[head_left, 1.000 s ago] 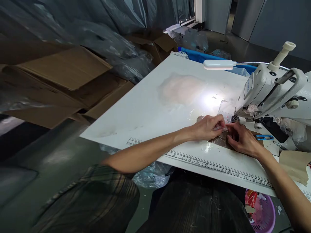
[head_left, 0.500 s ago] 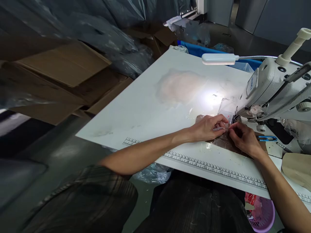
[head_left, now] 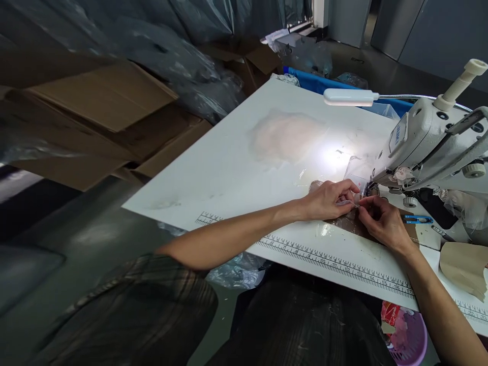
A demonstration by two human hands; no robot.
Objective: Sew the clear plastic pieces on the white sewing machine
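Note:
My left hand (head_left: 328, 200) is closed in a pinch on a small piece of thin whitish fabric (head_left: 344, 203), just in front of the needle area of a white sewing machine (head_left: 415, 134). Fingertips of my right hand (head_left: 386, 223) meet the fabric's right end, pinched together and almost touching the left ones. The fingers hide most of the piece. Under both hands lies a brown, shiny patch (head_left: 353, 227) on the table. Blue-handled thread snips (head_left: 417, 219) rest just right of my right hand.
A pale sheer heap (head_left: 285, 134) lies on the white table (head_left: 213, 168), whose front edge carries a printed ruler. A lamp (head_left: 351, 97) hangs above. Open cardboard boxes (head_left: 102, 96) stand left; a purple basket (head_left: 414, 340) sits below right.
The view has shifted slightly. Both hands keep their pinch on the fabric at nearly the same place; my right hand's fingers have moved only a little.

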